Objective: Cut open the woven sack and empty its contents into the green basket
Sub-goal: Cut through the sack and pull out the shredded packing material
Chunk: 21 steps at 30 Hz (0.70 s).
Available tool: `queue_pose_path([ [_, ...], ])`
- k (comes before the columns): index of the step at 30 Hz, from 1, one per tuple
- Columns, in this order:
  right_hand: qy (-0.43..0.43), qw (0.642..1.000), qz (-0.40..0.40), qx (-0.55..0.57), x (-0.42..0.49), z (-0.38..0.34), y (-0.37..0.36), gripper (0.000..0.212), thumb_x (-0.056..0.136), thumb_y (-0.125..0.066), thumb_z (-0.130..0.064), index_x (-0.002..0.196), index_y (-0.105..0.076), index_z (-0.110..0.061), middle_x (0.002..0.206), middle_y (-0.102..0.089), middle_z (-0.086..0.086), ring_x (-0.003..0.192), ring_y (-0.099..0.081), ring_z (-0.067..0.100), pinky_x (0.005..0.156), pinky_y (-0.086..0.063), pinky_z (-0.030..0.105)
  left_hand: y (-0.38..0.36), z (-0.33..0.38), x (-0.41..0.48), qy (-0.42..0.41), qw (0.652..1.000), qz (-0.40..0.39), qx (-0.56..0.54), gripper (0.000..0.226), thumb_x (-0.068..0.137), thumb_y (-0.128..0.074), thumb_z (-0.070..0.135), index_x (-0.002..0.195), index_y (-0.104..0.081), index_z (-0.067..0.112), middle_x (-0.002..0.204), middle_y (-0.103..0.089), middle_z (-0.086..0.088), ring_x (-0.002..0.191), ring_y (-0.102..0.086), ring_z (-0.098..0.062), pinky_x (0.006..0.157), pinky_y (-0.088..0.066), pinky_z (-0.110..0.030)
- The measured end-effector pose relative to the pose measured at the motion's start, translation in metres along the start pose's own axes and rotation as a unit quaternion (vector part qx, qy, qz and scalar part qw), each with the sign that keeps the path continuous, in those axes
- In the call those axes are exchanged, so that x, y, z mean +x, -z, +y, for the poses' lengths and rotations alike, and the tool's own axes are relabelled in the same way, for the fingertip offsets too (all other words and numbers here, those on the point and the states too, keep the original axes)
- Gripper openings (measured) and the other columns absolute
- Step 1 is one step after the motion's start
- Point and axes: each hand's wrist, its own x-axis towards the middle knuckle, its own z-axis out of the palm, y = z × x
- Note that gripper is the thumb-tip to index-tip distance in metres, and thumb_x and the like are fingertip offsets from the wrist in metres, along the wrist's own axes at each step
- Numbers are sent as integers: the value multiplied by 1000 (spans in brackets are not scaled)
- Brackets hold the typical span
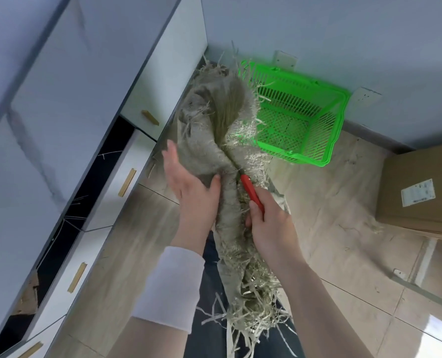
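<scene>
Currently: left hand (pixel 189 188) clasps woven sack (pixel 212 117), thumb over a fold; right hand (pixel 270 226), fingers curled round red cutter (pixel 249 191) at frayed edge; green basket (pixel 340 120) just beyond, against wall (pixel 344 27).

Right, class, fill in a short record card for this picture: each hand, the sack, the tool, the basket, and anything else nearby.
left hand: holds the sack, thumb on the cloth
right hand: grips a red cutter, its tip against the sack
sack: frayed, loose strands hanging from its edges
basket: green, on the floor by the wall, bare bottom showing
nearby: cardboard box at right; strands scattered on the floor
</scene>
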Motion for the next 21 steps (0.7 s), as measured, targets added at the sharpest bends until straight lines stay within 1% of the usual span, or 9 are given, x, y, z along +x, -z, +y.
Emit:
queue_pose_path([
  [2,11,1000,18,-19,0,-3,5,31,98,-35,-24,128,-45,-27,93,-67,12,86,-62,32,68,-43,32,1,6,1,-101,990,-13,94,82,77,-56,-1,144,-21,30,156,0,-17,145,3,-27,117,0,-38],
  [4,18,999,26,-33,-1,-5,10,31,98,-35,-25,127,-45,-26,95,-67,14,88,-62,35,71,-46,36,-1,8,5,-220,964,-44,141,73,71,-45,0,135,-40,33,157,-2,-15,145,7,-31,116,1,-44],
  [6,22,998,29,-41,-2,-6,14,31,98,-35,-25,127,-45,-28,93,-68,14,87,-63,35,75,-50,39,-4,10,13,-271,950,-101,119,67,69,-43,6,130,-48,33,156,-12,0,146,6,-24,116,4,-42],
  [10,31,998,28,-54,-2,-2,21,33,97,-36,-25,128,-45,-29,92,-68,11,87,-62,33,78,-49,40,-12,13,33,-195,947,-254,-2,51,61,-48,25,106,-59,46,145,-30,17,143,-5,-7,115,-1,-38],
  [13,28,999,21,-39,-1,0,25,31,98,-36,-25,126,-47,-29,89,-67,8,84,-61,30,76,-48,38,-21,13,38,-77,936,-332,-84,41,53,-47,32,89,-65,25,138,-40,11,142,-18,-16,116,-11,-39],
  [15,15,1000,22,-12,2,3,26,31,98,-37,-24,125,-49,-29,77,-64,0,76,-58,24,72,-45,35,-28,10,34,-38,916,-385,-108,53,56,-49,34,103,-62,15,137,-45,5,139,-28,-19,113,-18,-34],
  [17,2,999,30,13,6,6,27,30,97,-38,-21,124,-51,-29,68,-58,-7,68,-54,16,68,-42,32,-33,8,30,2,903,-408,-136,46,67,-51,23,111,-61,11,122,-59,-6,120,-50,-14,105,-33,-28],
  [18,-3,999,32,16,6,8,27,29,97,-39,-21,122,-52,-29,68,-58,-8,66,-53,14,64,-41,30,-33,8,28,22,902,-405,-148,34,73,-48,19,102,-62,9,104,-62,-8,101,-56,-8,95,-40,-22],
  [21,-19,1000,22,-8,7,14,27,28,97,-38,-23,122,-50,-28,83,-66,4,75,-58,23,64,-40,30,-38,7,23,11,923,-367,-116,16,86,-39,16,77,-51,10,73,-46,1,70,-44,-4,70,-37,-13],
])
